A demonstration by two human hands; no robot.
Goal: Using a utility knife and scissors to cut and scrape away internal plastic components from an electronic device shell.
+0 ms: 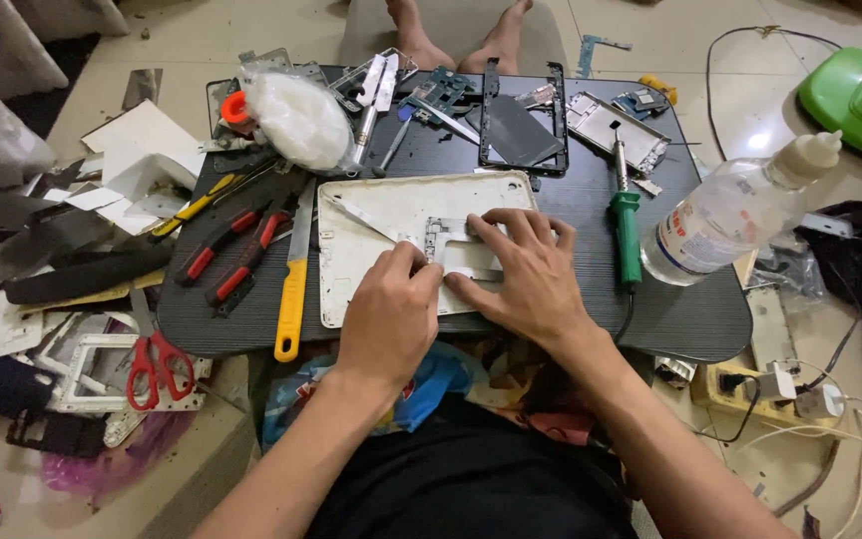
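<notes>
Your left hand [389, 311] and right hand [529, 275] both press flat on the white tablet back cover [371, 215], fingers together near its small metal frame [463, 250], not clamped around anything. The cover lies just right of the yellow-handled knife [293, 289] and left of the green soldering iron [627, 232].

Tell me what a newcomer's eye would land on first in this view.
First, the two bare hands at the middle: the left hand and the right hand both press on a white device back panel lying on the dark table. Next come the bright tools around it: a yellow-handled knife to its left, red-handled scissors off the table's left edge, and a green-handled soldering iron beside a clear plastic bottle on the right.
</notes>
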